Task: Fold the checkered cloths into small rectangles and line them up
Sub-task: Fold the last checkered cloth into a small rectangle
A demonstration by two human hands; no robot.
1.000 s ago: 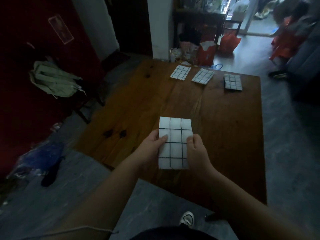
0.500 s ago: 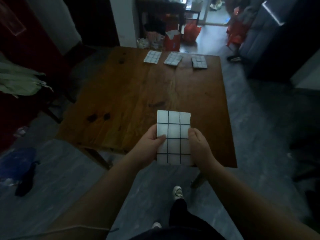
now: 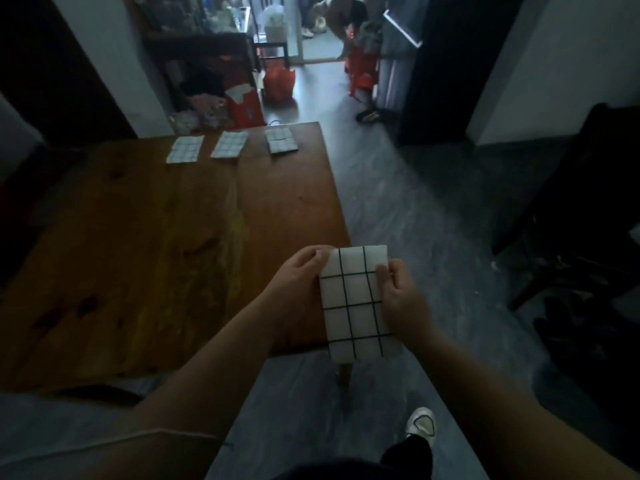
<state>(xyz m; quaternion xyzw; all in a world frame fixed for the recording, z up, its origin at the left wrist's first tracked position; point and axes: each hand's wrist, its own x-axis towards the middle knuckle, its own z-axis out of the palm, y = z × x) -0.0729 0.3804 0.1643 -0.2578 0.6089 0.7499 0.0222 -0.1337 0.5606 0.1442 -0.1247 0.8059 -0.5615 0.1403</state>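
White checkered cloth (image 3: 356, 303), folded, is being held lower centre, overhanging the wooden counter (image 3: 156, 244) edge. Left hand (image 3: 294, 289) and right hand (image 3: 403, 299) fingers are pinching its sides, closed on it. Risk: layers slipping open mid-carry. Three folded cloths (image 3: 228, 144) are lying upper left.
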